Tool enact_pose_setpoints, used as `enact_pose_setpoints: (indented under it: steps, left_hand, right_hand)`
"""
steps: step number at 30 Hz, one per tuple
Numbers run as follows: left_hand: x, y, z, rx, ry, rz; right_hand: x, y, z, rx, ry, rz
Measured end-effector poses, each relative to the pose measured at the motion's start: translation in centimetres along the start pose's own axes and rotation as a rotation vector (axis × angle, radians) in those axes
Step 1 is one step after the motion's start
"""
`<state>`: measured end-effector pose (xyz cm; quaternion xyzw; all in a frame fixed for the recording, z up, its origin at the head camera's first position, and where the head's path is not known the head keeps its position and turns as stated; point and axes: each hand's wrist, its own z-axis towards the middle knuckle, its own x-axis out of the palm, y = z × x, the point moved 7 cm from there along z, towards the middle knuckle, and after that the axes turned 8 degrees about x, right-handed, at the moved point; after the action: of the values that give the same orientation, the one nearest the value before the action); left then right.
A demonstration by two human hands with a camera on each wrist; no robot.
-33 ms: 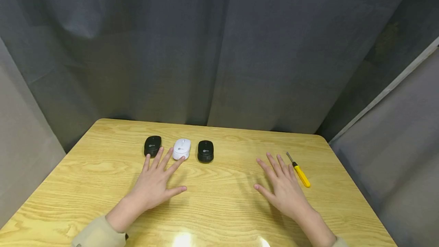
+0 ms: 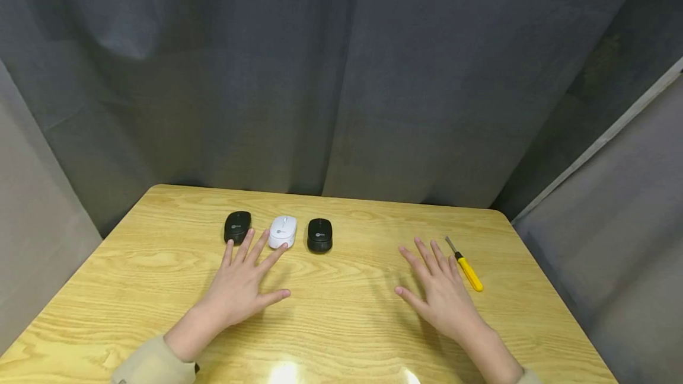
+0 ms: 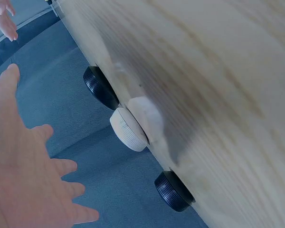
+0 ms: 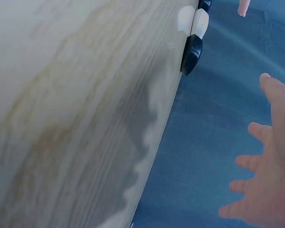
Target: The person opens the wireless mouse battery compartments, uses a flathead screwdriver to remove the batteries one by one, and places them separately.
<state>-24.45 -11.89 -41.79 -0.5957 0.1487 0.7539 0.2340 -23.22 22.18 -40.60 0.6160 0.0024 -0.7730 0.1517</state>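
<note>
My left hand (image 2: 237, 289) hovers over the table with its fingers spread and nothing held. Its fingertips overlap the lower edges of a black computer mouse (image 2: 237, 224) and a white computer mouse (image 2: 283, 229) in the head view; the left wrist view shows the hand (image 3: 33, 166) apart from the white mouse (image 3: 127, 130). Farther right in the row sits a second black mouse (image 2: 320, 234). Also spread and holding nothing, my right hand (image 2: 443, 298) is raised above the table just left of a screwdriver (image 2: 471, 274) with a yellow handle.
The wood-grain table (image 2: 341, 325) has rounded far corners. Behind it hangs a dark grey curtain (image 2: 341, 76), with lighter grey panels (image 2: 629, 224) on either side. Bright light reflections lie near the table's front.
</note>
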Motion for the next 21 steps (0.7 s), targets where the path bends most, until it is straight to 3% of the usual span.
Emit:
enact_pose_setpoints:
  steps: [14, 21]
  left_hand:
    - [-0.5, 0.6, 0.6, -0.003, -0.028, -0.032]
    - [-1.7, 0.6, 2.3, -0.026, -0.084, -0.155]
  right_hand:
    - [-0.3, 0.6, 0.2, -0.001, -0.004, 0.036]
    - [-1.5, 1.7, 2.4, -0.028, -0.036, 0.131]
